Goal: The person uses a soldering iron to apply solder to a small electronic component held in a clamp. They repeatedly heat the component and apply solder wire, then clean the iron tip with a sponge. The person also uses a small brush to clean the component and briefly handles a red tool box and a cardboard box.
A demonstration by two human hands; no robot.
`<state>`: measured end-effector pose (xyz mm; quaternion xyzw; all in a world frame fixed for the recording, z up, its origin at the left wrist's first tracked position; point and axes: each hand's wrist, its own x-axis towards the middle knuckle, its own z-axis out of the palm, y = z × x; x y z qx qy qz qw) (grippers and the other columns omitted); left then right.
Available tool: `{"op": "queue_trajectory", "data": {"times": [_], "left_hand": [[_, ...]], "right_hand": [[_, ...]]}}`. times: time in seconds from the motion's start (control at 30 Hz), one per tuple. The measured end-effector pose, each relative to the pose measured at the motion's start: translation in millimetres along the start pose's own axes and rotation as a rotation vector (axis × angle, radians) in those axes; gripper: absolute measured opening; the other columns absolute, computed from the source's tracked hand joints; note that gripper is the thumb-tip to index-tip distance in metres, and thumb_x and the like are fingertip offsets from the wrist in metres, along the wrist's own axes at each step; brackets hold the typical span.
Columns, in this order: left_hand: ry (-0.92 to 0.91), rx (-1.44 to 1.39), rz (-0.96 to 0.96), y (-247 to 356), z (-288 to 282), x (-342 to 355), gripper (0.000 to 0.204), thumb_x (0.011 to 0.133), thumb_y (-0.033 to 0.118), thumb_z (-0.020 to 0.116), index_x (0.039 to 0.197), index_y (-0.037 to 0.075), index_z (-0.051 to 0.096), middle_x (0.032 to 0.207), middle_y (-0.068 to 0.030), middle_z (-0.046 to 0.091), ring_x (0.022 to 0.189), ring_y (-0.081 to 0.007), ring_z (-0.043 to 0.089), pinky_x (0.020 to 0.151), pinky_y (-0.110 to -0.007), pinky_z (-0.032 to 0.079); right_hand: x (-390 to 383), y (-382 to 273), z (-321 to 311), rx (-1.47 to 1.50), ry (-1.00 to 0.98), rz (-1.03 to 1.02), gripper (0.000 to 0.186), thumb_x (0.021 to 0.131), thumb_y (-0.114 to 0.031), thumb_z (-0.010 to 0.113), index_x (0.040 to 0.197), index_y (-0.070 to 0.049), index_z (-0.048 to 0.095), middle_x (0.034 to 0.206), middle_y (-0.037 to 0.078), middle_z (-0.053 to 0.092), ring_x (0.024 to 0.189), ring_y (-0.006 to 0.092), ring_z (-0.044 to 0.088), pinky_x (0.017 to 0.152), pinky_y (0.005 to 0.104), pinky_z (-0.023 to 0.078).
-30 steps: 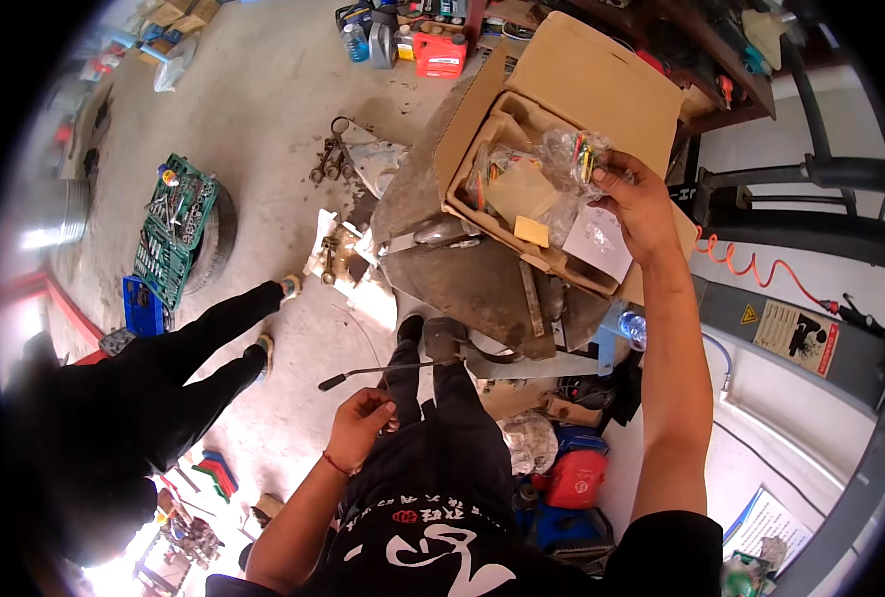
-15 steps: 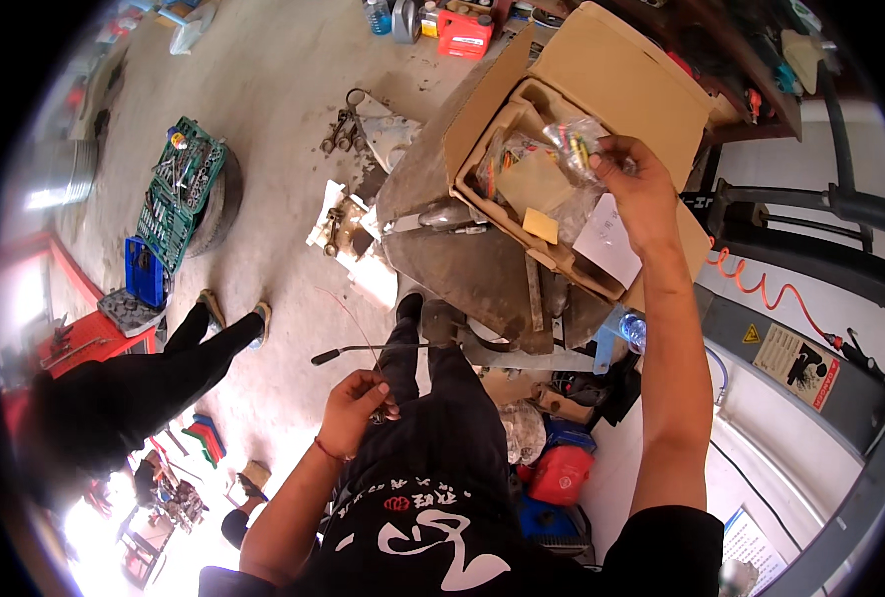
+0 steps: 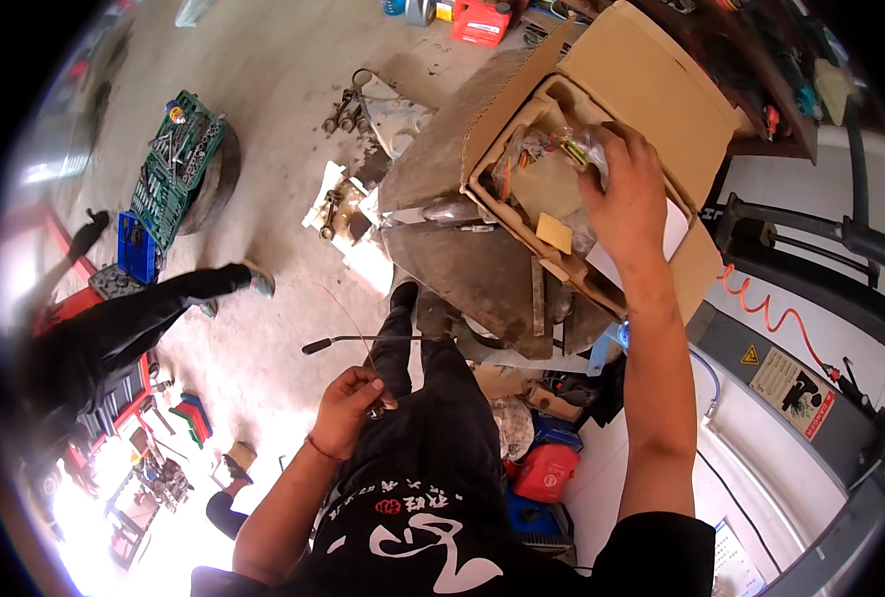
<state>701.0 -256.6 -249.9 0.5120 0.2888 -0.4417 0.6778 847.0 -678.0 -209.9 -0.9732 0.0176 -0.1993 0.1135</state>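
My left hand (image 3: 351, 410) is closed in a pinch in front of my legs. From its fingertips a thin reddish wire (image 3: 341, 306) rises in a curve, and a small metallic piece shows below them. My right hand (image 3: 625, 194) reaches into an open cardboard box (image 3: 651, 70). Its thumb and fingers are around a clear plastic bag (image 3: 574, 149) with small colourful parts in it; the back of the hand hides some of the bag. Under it in the box lie more clear bags, a yellow pad (image 3: 554, 234) and a white paper (image 3: 673, 234).
The box rests on a worn dark metal surface (image 3: 432, 189). A thin rod with a black handle (image 3: 318, 346) sticks out left before my legs. Floor items include a green socket set (image 3: 169, 169), a blue case (image 3: 137, 247) and a red jug (image 3: 480, 22). Another person's legs (image 3: 154, 318) are at left.
My right hand has lowered the plastic bag into the box. My left hand stays about where it was, still with the wire. The other person at left has shifted their legs, and an arm now shows.
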Motion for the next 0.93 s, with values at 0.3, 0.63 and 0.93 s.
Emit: {"op": "queue_trajectory", "data": {"times": [0.3,0.63,0.93], "left_hand": [[-0.22,-0.39,0.073,48,43,-16,0.006,0.099,0.014,0.061,0.103,0.009,0.06,0.104,-0.0125,0.068,0.106,-0.0299,0.064,0.097,-0.055,0.05],[-0.351,-0.383,0.168,117,119,-33,0.017,0.101,0.011,0.058,0.115,0.007,0.05,0.114,-0.0166,0.064,0.111,-0.032,0.064,0.098,-0.053,0.053],[-0.598,-0.235,0.463,175,193,-61,0.029,0.099,0.013,0.063,0.124,0.007,0.052,0.118,-0.0149,0.062,0.116,-0.033,0.062,0.097,-0.056,0.054]], "right_hand": [[-1,-17,15,0.253,-0.32,0.471,0.03,0.081,-0.02,0.075,0.108,-0.009,0.068,0.107,0.009,0.063,0.1,0.0313,0.062,0.081,0.0435,0.052],[-5,9,-6,0.173,-0.191,0.259,0.026,0.079,-0.016,0.077,0.101,-0.005,0.069,0.102,0.009,0.066,0.098,0.0288,0.061,0.081,0.0397,0.051],[-28,-46,-147,0.545,0.035,0.021,0.026,0.073,0.005,0.077,0.095,-0.006,0.068,0.105,0.009,0.07,0.1,0.0271,0.062,0.087,0.0361,0.049]]}}
